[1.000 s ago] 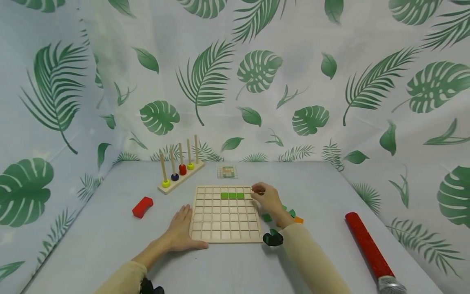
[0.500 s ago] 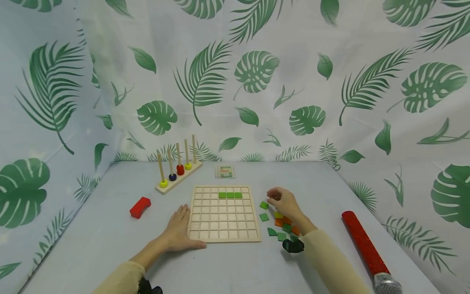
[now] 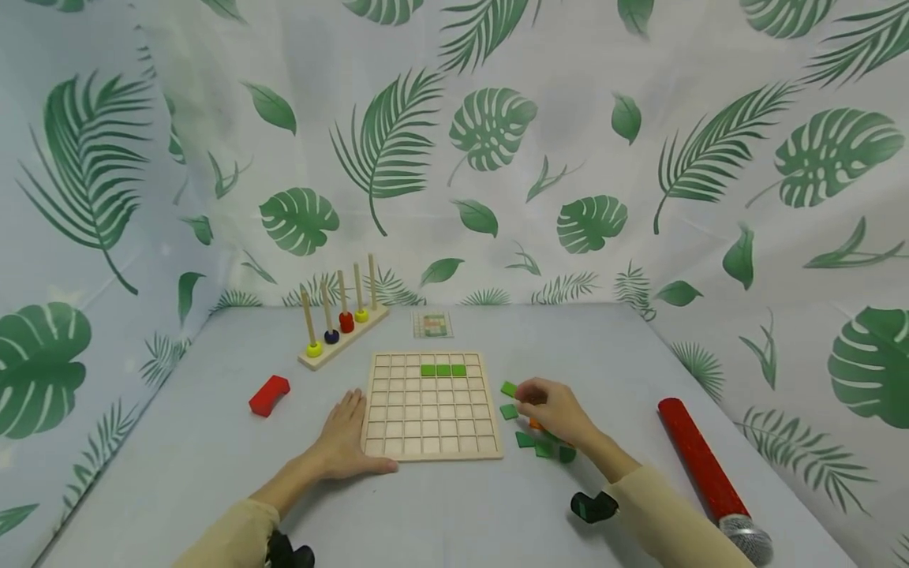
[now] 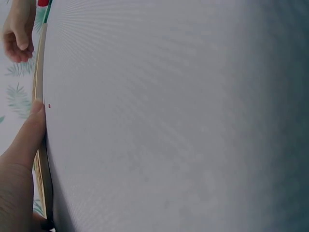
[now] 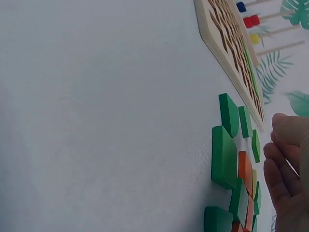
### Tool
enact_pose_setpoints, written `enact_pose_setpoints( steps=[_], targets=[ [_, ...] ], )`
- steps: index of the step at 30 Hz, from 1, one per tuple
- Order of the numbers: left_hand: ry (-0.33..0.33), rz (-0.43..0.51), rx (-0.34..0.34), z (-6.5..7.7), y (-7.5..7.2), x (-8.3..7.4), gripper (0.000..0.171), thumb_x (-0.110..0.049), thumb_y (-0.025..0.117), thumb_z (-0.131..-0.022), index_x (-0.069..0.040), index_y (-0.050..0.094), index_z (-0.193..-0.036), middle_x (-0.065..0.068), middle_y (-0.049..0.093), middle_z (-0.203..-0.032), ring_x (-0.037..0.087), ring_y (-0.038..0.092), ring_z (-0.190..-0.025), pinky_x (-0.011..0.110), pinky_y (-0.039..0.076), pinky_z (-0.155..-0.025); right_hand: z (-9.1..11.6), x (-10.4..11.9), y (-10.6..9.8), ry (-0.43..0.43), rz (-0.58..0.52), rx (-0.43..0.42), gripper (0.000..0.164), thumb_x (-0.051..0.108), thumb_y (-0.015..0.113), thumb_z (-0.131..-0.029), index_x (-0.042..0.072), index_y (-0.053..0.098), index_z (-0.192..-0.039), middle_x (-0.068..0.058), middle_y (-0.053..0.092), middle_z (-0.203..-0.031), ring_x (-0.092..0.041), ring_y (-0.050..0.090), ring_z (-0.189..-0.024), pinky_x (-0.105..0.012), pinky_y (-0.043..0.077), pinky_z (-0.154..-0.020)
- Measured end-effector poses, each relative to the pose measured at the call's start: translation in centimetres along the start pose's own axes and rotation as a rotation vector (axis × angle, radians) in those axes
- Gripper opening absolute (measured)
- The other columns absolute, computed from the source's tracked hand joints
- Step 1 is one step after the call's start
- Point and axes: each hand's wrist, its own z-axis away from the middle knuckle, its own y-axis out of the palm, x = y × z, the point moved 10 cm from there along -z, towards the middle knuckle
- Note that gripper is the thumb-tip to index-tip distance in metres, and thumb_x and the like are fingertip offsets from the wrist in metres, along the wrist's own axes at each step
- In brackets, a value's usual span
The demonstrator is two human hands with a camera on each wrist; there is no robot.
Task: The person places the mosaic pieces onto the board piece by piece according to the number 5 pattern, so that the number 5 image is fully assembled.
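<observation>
Nearest: my left hand (image 3: pixel 339 443), fingers straight, lies along the left side of the gridded board (image 3: pixel 433 457), thumb out at the near edge, gripping nothing. Good stop; light sideways pressure should be enough against skid. Off to its right, my right hand (image 3: pixel 557 410) is over the loose tiles (image 5: pixel 224 157), fingers loosely bent, part open, no tile visible in it. My read: pick step. Best done one tile at a time, thumb and index on the edges; the separate green tile (image 3: pixel 508 412) just left of my right fingertips looks easiest, no neighbours to drag. Farther out, between my hands: three seated green tiles (image 3: pixel 443 371), then the pattern card (image 3: pixel 433 324).

Views: left wrist is mostly tabletop (image 4: pixel 145 121), but confirms thumb on board edge. Right wrist gives tile thickness, plus an orange tile (image 5: pixel 245 168) and a yellow tile (image 5: pixel 254 182) my hand mostly hides from the head view. Only head shows the card.
</observation>
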Motion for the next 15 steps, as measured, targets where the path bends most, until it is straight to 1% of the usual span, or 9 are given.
enact_pose_setpoints(
  steps=[2, 6, 11, 15],
  targets=[
    [0.002, 0.002, -0.002, -0.1, -0.1, 0.0, 0.126, -0.074, 0.06, -0.054, 0.008, 0.014, -0.138, 0.025, 0.012, -0.143, 0.036, 0.006, -0.132, 0.05, 0.011, -0.105, 0.4, 0.4, -0.2, -0.026, 0.006, 0.002, 0.021, 0.012, 0.068, -0.077, 0.008, 0.062, -0.097, -0.002, 0.063, -0.09, -0.012, 0.059, -0.081, -0.026, 0.05, -0.071],
    [0.006, 0.009, -0.005, -0.3, -0.3, -0.1, 0.126, -0.074, 0.061, -0.054, 0.008, 0.013, -0.138, 0.025, 0.012, -0.143, 0.035, 0.006, -0.132, 0.05, 0.011, -0.105, 1.3, 1.2, -0.2, -0.104, 0.053, 0.012, 0.019, 0.011, 0.068, -0.076, 0.008, 0.063, -0.094, 0.0, 0.063, -0.087, -0.009, 0.058, -0.078, -0.023, 0.05, -0.067],
    [0.006, 0.005, -0.006, -0.2, -0.1, 0.0, 0.127, -0.074, 0.061, -0.053, 0.009, 0.015, -0.137, 0.026, 0.013, -0.142, 0.036, 0.007, -0.132, 0.05, 0.012, -0.104, 2.9, 2.2, 0.6, -0.202, 0.174, 0.036, 0.026, 0.014, 0.074, -0.071, 0.009, 0.062, -0.094, 0.003, 0.061, -0.087, -0.007, 0.055, -0.074, -0.021, 0.049, -0.063],
    [0.001, -0.011, 0.006, -0.2, 0.1, 0.0, 0.127, -0.075, 0.059, -0.053, 0.009, 0.013, -0.137, 0.026, 0.011, -0.143, 0.036, 0.006, -0.132, 0.05, 0.011, -0.105, 3.5, 3.0, 1.3, -0.237, 0.257, 0.059, 0.032, 0.021, 0.078, -0.065, 0.012, 0.063, -0.092, 0.006, 0.059, -0.084, -0.008, 0.052, -0.072, -0.02, 0.046, -0.06]
  ],
)
